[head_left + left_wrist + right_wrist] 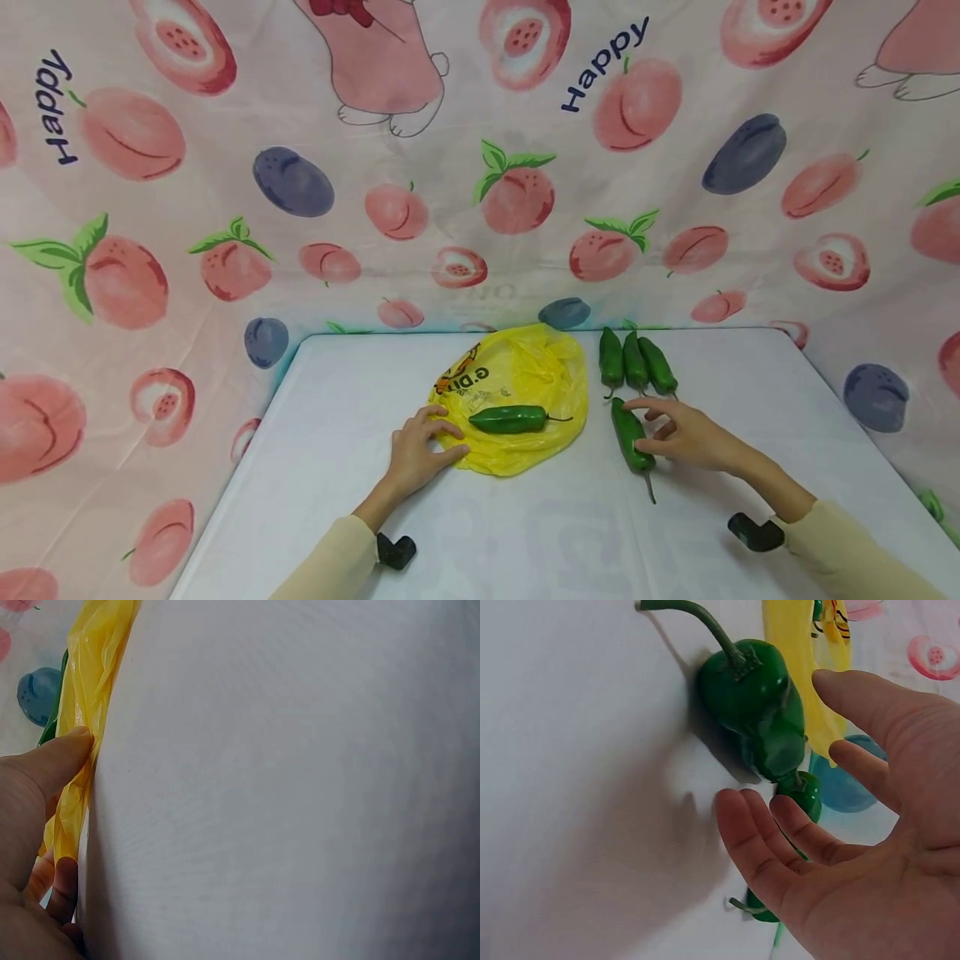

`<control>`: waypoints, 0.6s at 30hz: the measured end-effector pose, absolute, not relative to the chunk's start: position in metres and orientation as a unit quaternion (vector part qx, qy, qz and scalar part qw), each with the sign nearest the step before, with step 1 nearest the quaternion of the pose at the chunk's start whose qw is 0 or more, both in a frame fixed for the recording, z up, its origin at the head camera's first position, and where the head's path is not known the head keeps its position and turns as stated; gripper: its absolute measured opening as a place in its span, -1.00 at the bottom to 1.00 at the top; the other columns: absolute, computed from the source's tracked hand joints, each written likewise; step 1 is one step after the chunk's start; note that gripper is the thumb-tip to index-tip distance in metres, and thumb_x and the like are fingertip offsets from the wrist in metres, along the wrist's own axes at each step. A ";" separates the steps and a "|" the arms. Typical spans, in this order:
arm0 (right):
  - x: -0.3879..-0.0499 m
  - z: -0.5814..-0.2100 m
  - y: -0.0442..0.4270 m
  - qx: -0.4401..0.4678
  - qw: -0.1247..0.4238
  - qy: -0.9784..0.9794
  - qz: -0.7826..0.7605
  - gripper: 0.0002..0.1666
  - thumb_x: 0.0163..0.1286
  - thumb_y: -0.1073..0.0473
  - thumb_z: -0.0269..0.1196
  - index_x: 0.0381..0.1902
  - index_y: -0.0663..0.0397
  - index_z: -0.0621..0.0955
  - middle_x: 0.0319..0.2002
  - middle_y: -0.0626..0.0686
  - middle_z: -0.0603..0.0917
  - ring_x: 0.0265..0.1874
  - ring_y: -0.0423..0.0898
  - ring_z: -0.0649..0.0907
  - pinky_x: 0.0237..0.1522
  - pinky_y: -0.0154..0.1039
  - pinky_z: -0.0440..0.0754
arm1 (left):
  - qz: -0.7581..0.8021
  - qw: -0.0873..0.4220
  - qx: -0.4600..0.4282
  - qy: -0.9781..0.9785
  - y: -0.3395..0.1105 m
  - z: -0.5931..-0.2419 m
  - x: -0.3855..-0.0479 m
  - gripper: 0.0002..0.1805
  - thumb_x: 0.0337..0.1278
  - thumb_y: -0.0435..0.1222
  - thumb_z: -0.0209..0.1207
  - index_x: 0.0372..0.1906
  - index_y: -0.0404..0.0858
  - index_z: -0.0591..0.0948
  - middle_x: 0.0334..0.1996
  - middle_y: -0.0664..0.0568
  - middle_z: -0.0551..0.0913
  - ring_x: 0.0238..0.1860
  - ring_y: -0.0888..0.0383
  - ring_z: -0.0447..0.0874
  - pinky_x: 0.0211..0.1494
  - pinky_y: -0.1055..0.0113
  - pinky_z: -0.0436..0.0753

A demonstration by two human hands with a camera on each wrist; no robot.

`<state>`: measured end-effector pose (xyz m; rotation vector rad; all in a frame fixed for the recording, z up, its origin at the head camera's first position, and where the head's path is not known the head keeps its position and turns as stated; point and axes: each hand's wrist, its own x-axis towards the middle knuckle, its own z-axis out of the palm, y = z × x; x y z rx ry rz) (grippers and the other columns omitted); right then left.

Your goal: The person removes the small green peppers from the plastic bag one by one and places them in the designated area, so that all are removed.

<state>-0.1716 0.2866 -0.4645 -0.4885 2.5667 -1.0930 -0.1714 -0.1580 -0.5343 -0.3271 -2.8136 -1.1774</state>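
A yellow plastic bag (551, 450) lies flat on the table with one green chili pepper (510, 419) on top of it. My left hand (420, 450) rests at the bag's left edge, fingers spread. In the left wrist view its thumb (64, 756) touches the yellow plastic. To the right of the bag, another green pepper (632, 437) lies on the table, stem toward me. My right hand (686, 433) is beside that pepper, thumb and fingers apart around it. The right wrist view shows the pepper (742, 697) beyond the fingertips, with a gap between them.
Three more green peppers (634, 362) lie side by side at the back of the white table (525, 533), right of the bag. A fruit-print cloth (450, 225) hangs behind the table. Black wrist cameras (755, 533) sit at both cuffs.
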 end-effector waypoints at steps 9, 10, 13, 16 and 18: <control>-0.173 -0.455 0.290 -0.201 0.117 0.901 -0.365 -0.19 0.33 0.00 0.46 0.44 0.08 0.43 0.19 0.38 0.51 -0.06 0.12 0.68 -0.19 -0.04 0.69 | -0.375 0.041 -0.108 -0.920 -0.157 -0.536 -0.172 -0.84 0.06 -0.03 0.51 -0.29 0.11 0.76 0.24 -0.01 0.56 0.24 -0.12 0.48 0.00 0.04 0.22; -0.173 -0.455 0.290 -0.201 0.115 0.901 -0.367 -0.19 0.32 0.00 0.47 0.44 0.08 0.43 0.20 0.38 0.51 -0.06 0.13 0.68 -0.19 -0.03 0.70 | -0.375 0.040 -0.108 -0.920 -0.157 -0.536 -0.172 -0.85 0.06 -0.03 0.51 -0.29 0.11 0.76 0.24 0.00 0.56 0.24 -0.11 0.48 -0.01 0.05 0.22; -0.174 -0.453 0.289 -0.208 0.109 0.899 -0.369 -0.19 0.32 0.02 0.47 0.44 0.07 0.43 0.19 0.38 0.51 -0.06 0.15 0.68 -0.18 0.00 0.71 | -0.374 0.041 -0.109 -0.920 -0.158 -0.536 -0.173 -0.84 0.06 -0.02 0.51 -0.29 0.11 0.77 0.24 -0.01 0.56 0.23 -0.11 0.49 -0.01 0.05 0.22; -0.175 -0.452 0.286 -0.212 0.108 0.900 -0.366 -0.19 0.31 0.04 0.48 0.44 0.07 0.43 0.18 0.37 0.52 -0.06 0.15 0.68 -0.17 -0.02 0.71 | -0.374 0.043 -0.110 -0.920 -0.158 -0.536 -0.172 -0.84 0.06 -0.02 0.51 -0.29 0.11 0.77 0.24 0.00 0.56 0.23 -0.11 0.49 -0.02 0.05 0.21; -0.176 -0.451 0.284 -0.213 0.108 0.900 -0.364 -0.20 0.31 0.05 0.48 0.44 0.07 0.44 0.18 0.36 0.53 -0.06 0.15 0.68 -0.16 -0.03 0.71 | -0.374 0.044 -0.110 -0.920 -0.158 -0.537 -0.172 -0.84 0.06 -0.01 0.51 -0.29 0.12 0.77 0.24 0.00 0.56 0.23 -0.11 0.49 -0.02 0.05 0.21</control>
